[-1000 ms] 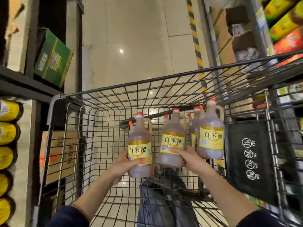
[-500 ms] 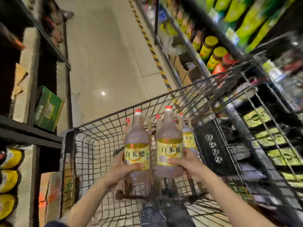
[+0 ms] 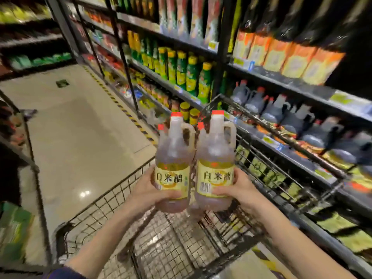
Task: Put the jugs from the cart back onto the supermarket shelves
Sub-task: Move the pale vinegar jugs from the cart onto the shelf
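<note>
Two clear jugs with red caps and yellow labels are held up side by side above the wire cart (image 3: 112, 200). My left hand (image 3: 150, 191) grips the left jug (image 3: 174, 156) round its lower body. My right hand (image 3: 236, 188) grips the right jug (image 3: 216, 156) the same way. Both jugs stand upright and nearly touch. Behind them on the right runs a dark shelf (image 3: 302, 90) with a row of dark jugs (image 3: 289, 115) with red caps. The view is blurred.
Shelves of green bottles (image 3: 190, 73) and orange packs (image 3: 289, 57) fill the right side. A tiled aisle floor (image 3: 80, 125) with a yellow-black stripe stretches ahead on the left. More shelving stands at the far left edge.
Both hands have lifted the two jugs out of the cart, and my view has swung up and right toward the shelves.
</note>
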`<state>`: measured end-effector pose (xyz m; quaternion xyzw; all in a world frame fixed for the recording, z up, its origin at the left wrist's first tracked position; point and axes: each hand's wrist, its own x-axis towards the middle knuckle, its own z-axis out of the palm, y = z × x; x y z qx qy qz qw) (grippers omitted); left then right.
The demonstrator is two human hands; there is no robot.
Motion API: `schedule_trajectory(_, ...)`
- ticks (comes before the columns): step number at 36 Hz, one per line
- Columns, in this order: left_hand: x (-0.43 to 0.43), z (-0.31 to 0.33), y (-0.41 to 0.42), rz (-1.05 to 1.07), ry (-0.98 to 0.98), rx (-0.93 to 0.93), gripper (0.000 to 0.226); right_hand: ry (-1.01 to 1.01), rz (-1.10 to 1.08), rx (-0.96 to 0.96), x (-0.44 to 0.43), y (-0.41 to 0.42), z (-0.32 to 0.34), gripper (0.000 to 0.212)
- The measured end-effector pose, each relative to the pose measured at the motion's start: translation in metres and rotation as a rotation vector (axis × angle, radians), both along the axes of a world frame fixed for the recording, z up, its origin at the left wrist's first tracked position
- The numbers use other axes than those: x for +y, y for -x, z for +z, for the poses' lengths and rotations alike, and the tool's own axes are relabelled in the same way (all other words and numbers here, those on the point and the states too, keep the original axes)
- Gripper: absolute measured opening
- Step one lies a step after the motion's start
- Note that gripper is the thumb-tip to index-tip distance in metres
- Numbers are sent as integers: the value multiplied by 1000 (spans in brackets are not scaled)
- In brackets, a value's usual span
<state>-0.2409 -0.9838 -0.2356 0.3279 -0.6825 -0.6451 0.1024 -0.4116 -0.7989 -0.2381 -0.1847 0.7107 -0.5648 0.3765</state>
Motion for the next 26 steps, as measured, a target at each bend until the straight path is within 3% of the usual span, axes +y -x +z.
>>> schedule_trajectory(11, 75, 76, 98, -186, 170, 257, 92, 118, -248, 261, 111, 33, 81, 97)
schedule_trajectory(15, 114, 98, 134, -266, 204, 318, 97, 132, -326, 351, 159, 49, 103, 95)
schedule_trajectory(19, 154, 113, 166, -295, 245, 395, 87, 162, -382, 415, 206, 64, 120, 91)
schedule_trajectory(26, 238, 142, 217, -399, 204, 528, 85, 212, -462, 532, 292, 96, 150, 104)
